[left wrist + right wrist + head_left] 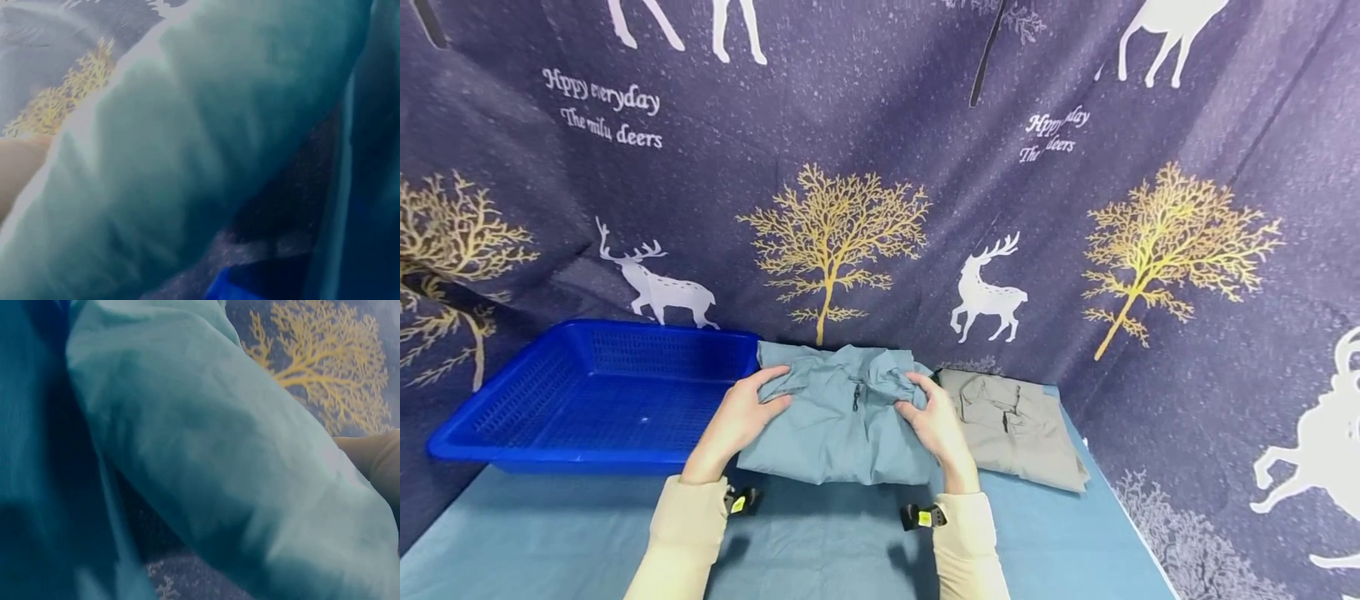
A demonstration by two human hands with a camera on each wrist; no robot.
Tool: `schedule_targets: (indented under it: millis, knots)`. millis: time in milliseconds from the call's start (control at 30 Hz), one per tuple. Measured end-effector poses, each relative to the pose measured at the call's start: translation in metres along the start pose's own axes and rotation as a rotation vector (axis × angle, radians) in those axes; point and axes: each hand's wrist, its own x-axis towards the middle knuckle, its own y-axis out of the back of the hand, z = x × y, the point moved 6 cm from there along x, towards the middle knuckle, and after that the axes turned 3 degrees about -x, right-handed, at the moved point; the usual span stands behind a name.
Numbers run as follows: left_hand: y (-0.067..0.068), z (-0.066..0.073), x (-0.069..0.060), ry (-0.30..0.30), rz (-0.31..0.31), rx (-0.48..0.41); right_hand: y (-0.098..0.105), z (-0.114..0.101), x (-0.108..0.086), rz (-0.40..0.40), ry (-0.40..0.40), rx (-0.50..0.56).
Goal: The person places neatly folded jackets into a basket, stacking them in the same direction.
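A folded blue-grey jacket (827,437) with a short dark zipper at its middle is held between both hands, seemingly raised off the table. My left hand (747,421) grips its left side, thumb on top, the other fingers partly hidden. On the right side, my right hand (934,423) grips the bunched cloth near the collar in the same way. In the left wrist view the jacket (181,137) fills most of the picture, with a bit of hand at the left edge. The right wrist view also shows mostly jacket (212,444), with part of the hand at the right edge.
A blue plastic basket (456,442) with perforated walls stands on the left, close beside the jacket. A folded grey garment (1037,454) lies to the right. Blue cloth covers the table (820,550). Behind it hangs a dark curtain (880,108) printed with deer and trees.
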Motion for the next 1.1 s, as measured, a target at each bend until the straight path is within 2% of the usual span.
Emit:
schedule_targets:
  millis: [167,300,833,1100]
  knots:
    - [0.010,-0.004,-0.006,-0.016,0.021,0.010,-0.005,-0.010,-0.006,0.001,0.018,0.008]
    - [0.014,-0.005,-0.010,-0.017,0.005,0.007,-0.007,-0.015,-0.009,0.012,0.002,-0.014]
    - [0.043,0.008,-0.014,-0.051,0.021,-0.032,-0.007,-0.038,-0.008,0.059,0.075,0.000]
    - [0.059,0.003,-0.020,-0.063,0.032,-0.054,-0.020,-0.053,-0.011,0.081,0.107,0.000]
